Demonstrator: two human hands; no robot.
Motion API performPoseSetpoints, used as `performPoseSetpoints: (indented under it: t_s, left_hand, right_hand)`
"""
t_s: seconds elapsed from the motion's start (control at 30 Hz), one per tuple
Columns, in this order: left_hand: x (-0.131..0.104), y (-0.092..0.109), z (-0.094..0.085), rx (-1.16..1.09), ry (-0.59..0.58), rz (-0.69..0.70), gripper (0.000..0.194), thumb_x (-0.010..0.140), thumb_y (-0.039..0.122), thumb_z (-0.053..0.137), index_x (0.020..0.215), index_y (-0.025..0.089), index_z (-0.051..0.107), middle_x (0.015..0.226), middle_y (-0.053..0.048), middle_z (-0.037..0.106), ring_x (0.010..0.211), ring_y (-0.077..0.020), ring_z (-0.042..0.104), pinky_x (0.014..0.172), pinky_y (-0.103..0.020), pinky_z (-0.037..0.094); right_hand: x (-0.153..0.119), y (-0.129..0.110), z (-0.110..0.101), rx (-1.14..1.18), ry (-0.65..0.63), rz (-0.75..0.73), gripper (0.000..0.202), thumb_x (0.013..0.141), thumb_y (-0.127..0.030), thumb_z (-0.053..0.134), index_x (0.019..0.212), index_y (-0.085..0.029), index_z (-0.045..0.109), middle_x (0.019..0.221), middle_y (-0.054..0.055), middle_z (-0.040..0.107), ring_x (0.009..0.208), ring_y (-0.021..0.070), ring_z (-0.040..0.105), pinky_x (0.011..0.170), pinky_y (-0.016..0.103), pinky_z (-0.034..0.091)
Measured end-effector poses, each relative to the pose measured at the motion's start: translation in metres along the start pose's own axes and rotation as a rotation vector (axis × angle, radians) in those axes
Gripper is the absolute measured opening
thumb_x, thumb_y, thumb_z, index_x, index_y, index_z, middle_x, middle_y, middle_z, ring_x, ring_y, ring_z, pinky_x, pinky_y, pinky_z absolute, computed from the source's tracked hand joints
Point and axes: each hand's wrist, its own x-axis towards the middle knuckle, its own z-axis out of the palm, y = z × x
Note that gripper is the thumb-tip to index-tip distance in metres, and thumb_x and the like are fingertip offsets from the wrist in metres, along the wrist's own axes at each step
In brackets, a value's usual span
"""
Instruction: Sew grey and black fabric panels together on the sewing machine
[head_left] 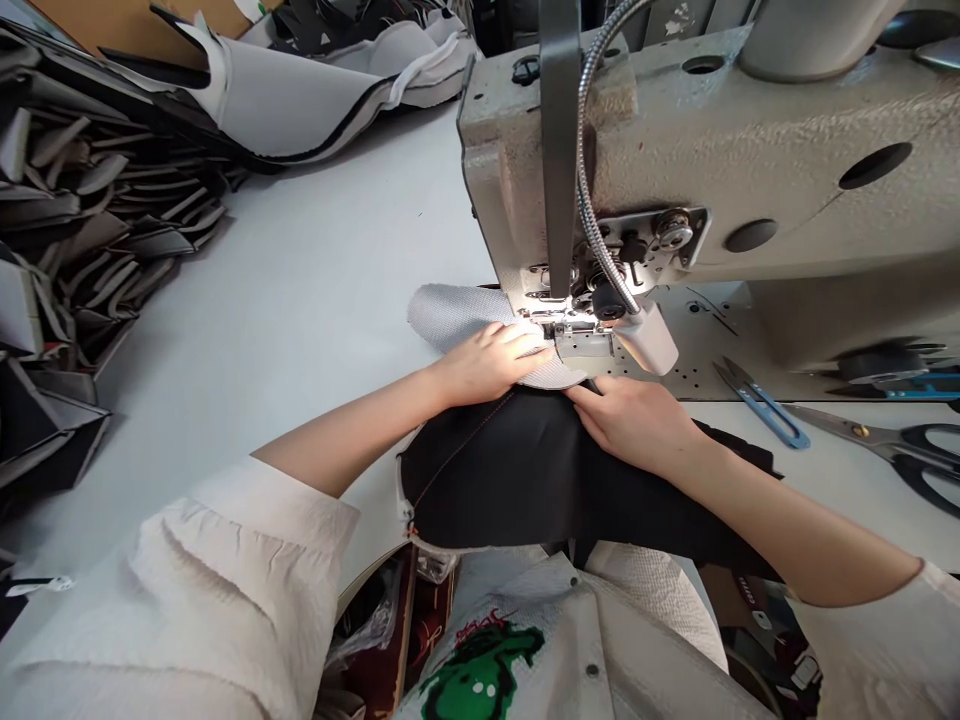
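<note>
The black cloth [495, 480] is smooth, with a pale border and a reddish line of stitches slanting across its left part; loose orange thread shows at its left edge. It spreads rightward and reaches past the tabletop [300, 260] edge. The light grey mesh cloth [450, 312], rounded at its left end, lies flat beyond it, partly beneath the sewing machine [517, 170] head.

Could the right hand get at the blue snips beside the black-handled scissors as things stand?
Probably yes: the blue snips lie near the right hand, nothing covering them, though it would have to leave the black fabric.
</note>
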Motion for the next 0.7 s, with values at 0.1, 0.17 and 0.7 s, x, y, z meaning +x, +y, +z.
performPoseSetpoints:
  t_s: [0.1,0.17,0.7]
  left_hand:
    - [0.0,-0.007,0.002,0.056,0.016,0.012,0.053,0.084,0.007,0.044,0.135,0.021,0.048,0.128,-0.01,0.057,0.119,-0.0268,0.048,0.089,-0.037,0.039]
    - [0.0,-0.008,0.002,0.068,0.027,0.019,0.053,0.084,0.008,0.045,0.135,0.021,0.049,0.124,-0.01,0.058,0.115,-0.0264,0.05,0.086,-0.036,0.04]
    - [0.016,-0.024,-0.001,0.079,0.125,0.097,0.036,0.088,0.013,0.047,0.119,0.025,0.062,0.114,-0.005,0.066,0.1,-0.0213,0.059,0.082,-0.032,0.043]
  right_hand:
    - [0.004,-0.004,0.001,-0.005,0.029,-0.012,0.03,0.098,-0.026,0.033,0.099,-0.021,0.063,0.073,0.004,0.054,0.063,0.0146,0.051,0.05,0.029,0.016]
    - [0.004,-0.005,0.001,-0.008,0.048,-0.006,0.03,0.098,-0.027,0.033,0.097,-0.021,0.063,0.073,0.004,0.054,0.063,0.0146,0.051,0.05,0.028,0.016]
    - [0.009,0.004,-0.004,0.137,0.009,0.074,0.033,0.094,-0.032,0.046,0.124,-0.024,0.057,0.092,0.006,0.058,0.073,0.0173,0.056,0.054,0.026,0.032]
